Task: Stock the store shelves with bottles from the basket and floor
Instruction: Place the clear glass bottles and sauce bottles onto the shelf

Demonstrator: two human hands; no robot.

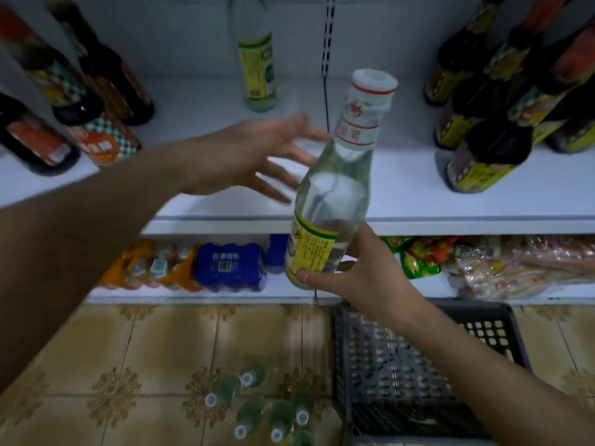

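My right hand (363, 272) grips the base of a clear glass bottle (331, 194) with a yellow label and white cap, held upright in front of the white shelf (402, 175). My left hand (257, 152) hovers over the shelf just left of the bottle, fingers spread, holding nothing, and it looks blurred. A matching clear bottle (256, 59) stands at the back of the shelf. Several more clear bottles (257, 407) stand on the tiled floor below. The grey basket (418, 375) sits on the floor at the right, partly hidden by my right forearm.
Dark sauce bottles (80, 101) crowd the shelf's left side, and more dark bottles (502, 101) fill its right side. The lower shelf holds a blue drink pack (230, 265), orange packs (145, 265) and snack bags (515, 268).
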